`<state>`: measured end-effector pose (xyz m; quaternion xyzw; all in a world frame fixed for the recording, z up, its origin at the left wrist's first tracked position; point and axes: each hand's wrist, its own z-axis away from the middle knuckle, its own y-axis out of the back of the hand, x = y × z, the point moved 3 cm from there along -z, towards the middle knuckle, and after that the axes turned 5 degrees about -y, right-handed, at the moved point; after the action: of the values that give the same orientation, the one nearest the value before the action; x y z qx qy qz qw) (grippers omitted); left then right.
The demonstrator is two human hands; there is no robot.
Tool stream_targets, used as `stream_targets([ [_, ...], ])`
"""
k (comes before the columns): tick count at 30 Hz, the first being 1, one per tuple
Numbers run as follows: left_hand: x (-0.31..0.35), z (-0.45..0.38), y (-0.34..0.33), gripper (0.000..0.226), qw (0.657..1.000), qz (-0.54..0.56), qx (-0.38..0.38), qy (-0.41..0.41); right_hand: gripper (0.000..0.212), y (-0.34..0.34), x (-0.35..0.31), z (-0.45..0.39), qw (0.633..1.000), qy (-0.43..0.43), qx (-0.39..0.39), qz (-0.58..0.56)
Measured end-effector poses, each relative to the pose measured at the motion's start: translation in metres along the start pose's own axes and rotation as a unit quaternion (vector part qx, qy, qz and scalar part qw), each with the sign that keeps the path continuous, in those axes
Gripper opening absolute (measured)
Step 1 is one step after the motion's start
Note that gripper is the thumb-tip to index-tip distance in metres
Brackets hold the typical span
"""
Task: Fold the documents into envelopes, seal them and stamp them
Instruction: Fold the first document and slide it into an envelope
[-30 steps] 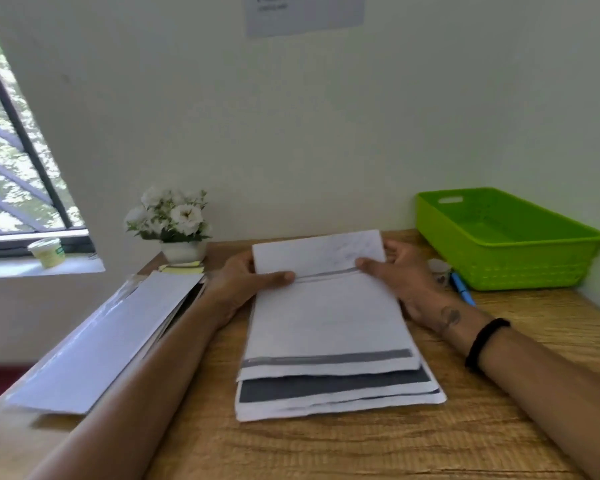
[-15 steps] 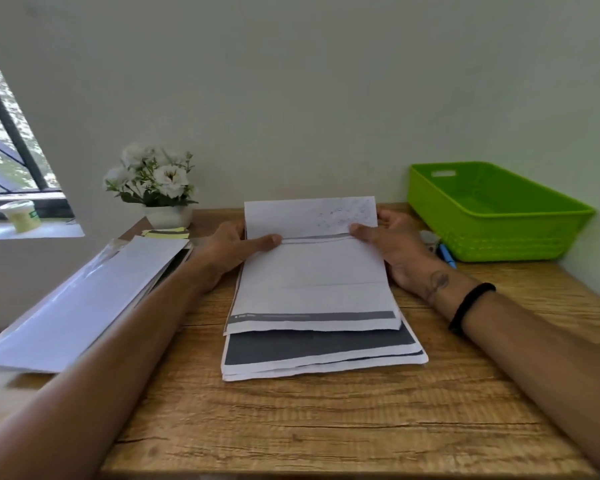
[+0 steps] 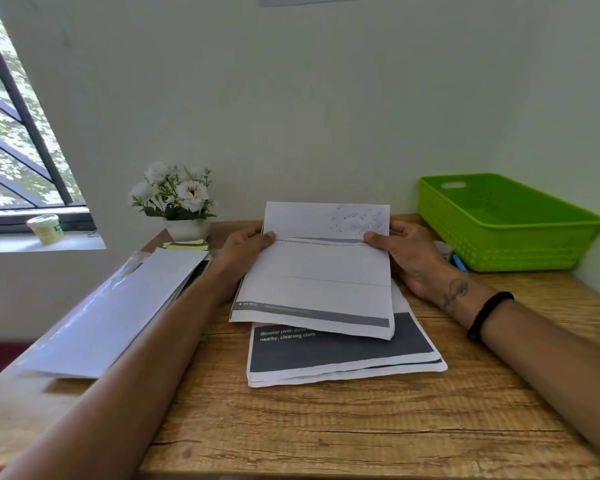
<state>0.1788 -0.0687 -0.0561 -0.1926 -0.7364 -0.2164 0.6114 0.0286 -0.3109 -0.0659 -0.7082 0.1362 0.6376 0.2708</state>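
Two hands hold one document (image 3: pixel 314 278) at its far end: the left hand (image 3: pixel 245 249) pinches the left edge with the thumb on top, and the right hand (image 3: pixel 407 252) does the same on the right edge, each grip closed on the paper. Its far portion stands folded up, showing faint handwriting, while its near end, with a grey band, lies over a stack of papers (image 3: pixel 343 355) on the wooden table (image 3: pixel 326 427). A black band (image 3: pixel 489 315) circles the right wrist. Left of the stack lie white envelopes (image 3: pixel 118 306), with a pot of white flowers (image 3: pixel 177 202) beyond them. At the right stands a green basket (image 3: pixel 506 223), a blue pen (image 3: pixel 459 263) just beside it.
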Motion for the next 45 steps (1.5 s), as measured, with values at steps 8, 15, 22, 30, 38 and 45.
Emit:
stream_targets([
  [8,0.003,0.000,0.001,0.024,0.998,-0.031,0.049,0.000,0.036,-0.002,-0.003,0.008,1.000,-0.002,-0.012,-0.029],
  [15,0.007,0.007,0.003,0.061,0.996,0.060,0.049,0.035,0.021,-0.006,-0.002,0.015,0.997,0.070,0.018,0.026],
  [22,0.011,0.007,0.000,0.067,1.000,0.017,-0.007,-0.007,0.016,-0.006,-0.008,0.016,0.970,0.187,0.060,0.142],
  [30,0.012,0.004,-0.001,0.088,0.999,0.037,-0.030,-0.002,0.016,0.005,-0.011,0.010,0.946,0.227,0.129,0.191],
  [38,0.011,0.004,-0.001,0.083,0.998,0.049,-0.018,0.031,0.017,-0.004,-0.011,0.016,0.923,0.270,0.082,0.263],
  [45,0.010,0.003,0.003,0.074,0.996,0.075,0.003,0.037,0.019,-0.003,-0.013,0.016,0.914,0.284,0.077,0.279],
])
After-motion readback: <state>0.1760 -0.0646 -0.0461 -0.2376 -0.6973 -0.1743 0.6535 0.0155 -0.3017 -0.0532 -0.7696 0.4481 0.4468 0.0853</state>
